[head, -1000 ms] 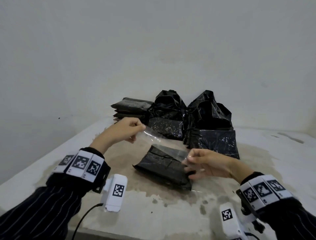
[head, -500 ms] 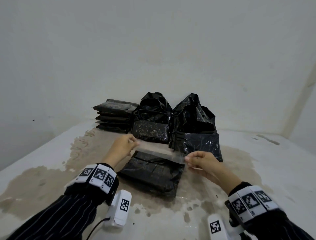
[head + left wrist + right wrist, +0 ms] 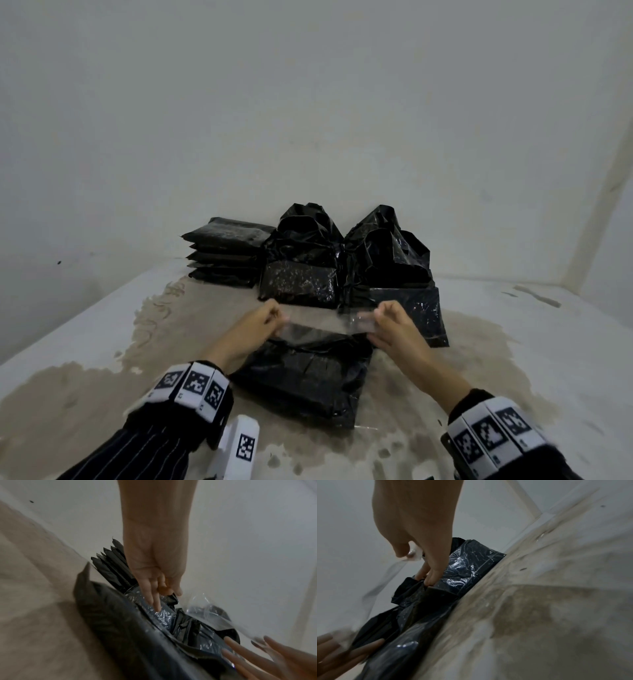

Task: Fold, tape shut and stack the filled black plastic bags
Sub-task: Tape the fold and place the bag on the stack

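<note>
1. A stained white table (image 3: 513, 342) is seen below bare pale walls; no readable writing or brand is found anywhere, only square black-and-white code markers on the wrist bands (image 3: 191, 387)
2. At the back, a stack of folded bags (image 3: 222, 253) is set left, about five layers being counted; just beside it two clumps of unfolded bags (image 3: 383, 260) are heaped
3. One folded black bag (image 3: 308, 373) is laid flat on the table, nearest the person
4. One strip of clear tape (image 3: 322, 322) is held stretched just above that bag's far edge
5. Its ends are pinched by the left hand (image 3: 253, 329) and the right hand (image 3: 397, 329), other fingers loosely extended
</note>
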